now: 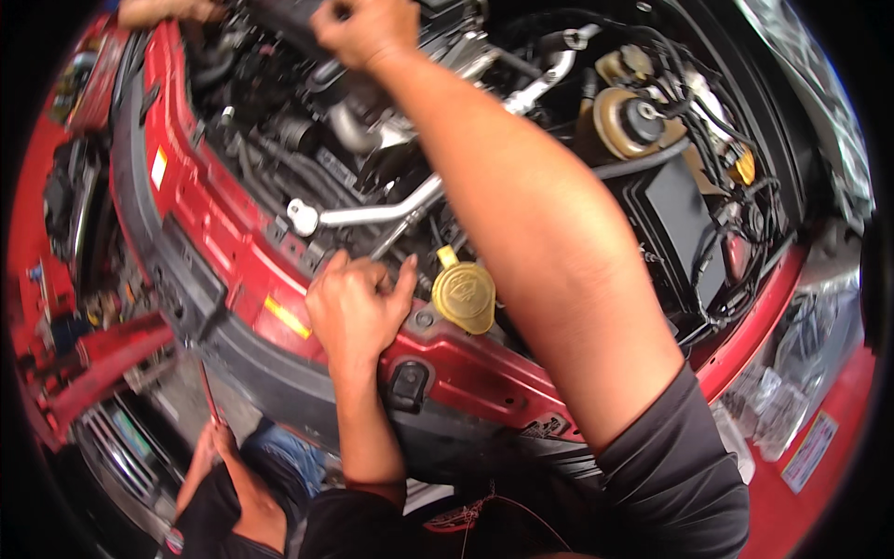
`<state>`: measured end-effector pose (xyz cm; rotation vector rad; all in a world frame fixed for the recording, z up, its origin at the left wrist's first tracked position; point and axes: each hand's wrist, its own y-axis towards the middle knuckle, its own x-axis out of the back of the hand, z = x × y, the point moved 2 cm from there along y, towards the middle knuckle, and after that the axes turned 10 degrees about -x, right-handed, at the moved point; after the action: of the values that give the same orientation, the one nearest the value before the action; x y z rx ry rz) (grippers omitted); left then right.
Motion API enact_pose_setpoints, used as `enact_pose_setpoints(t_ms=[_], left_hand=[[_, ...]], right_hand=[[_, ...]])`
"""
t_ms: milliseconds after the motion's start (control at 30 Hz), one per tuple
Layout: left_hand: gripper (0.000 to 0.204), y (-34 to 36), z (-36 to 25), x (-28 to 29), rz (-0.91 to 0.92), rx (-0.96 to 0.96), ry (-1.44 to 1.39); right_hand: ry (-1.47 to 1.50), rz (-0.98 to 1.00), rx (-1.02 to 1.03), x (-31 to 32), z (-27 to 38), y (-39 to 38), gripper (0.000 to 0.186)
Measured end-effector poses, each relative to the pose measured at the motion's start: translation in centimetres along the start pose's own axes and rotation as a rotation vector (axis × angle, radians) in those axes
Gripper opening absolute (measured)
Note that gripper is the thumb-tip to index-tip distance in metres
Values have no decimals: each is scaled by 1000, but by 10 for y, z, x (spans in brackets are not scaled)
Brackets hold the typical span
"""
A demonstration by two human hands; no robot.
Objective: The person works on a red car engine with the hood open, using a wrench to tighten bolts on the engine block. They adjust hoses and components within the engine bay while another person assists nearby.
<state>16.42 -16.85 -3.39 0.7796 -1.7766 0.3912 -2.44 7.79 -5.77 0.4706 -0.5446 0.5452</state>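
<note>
My left hand (pixel 356 303) rests at the car's red front panel (pixel 428 359), its fingers curled and its thumb raised apart. A thin metal rod (pixel 396 235) ends close by these fingers; whether they grip it, I cannot tell. Beside the hand is a yellow filler cap (pixel 463 296) with a tab. My right arm reaches across the engine bay, and my right hand (pixel 372 33) is closed in a fist by a long black part (pixel 289 26). What it holds, if anything, is hidden. A shiny metal bar (pixel 372 214) with a round end runs under my right forearm.
A tan reservoir with a black cap (pixel 643 119), a black box (pixel 672 224) and cables (pixel 745 224) fill the bay's right side. Another person's hand (pixel 168 11) reaches in at upper left. At lower left, a co-worker's hands (pixel 219 443) hold a red rod (pixel 207 391).
</note>
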Motion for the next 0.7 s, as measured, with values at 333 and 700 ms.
enact_pose_setpoints(t_ms=[333,700], left_hand=[[45,-4,10,-3,-52,-39,-83],[45,-8,14,-8,-103,-46,-104]], right_hand=[[138,-125,147,7,-6,-8,27],[167,-70,138,12,-9,-6,29]])
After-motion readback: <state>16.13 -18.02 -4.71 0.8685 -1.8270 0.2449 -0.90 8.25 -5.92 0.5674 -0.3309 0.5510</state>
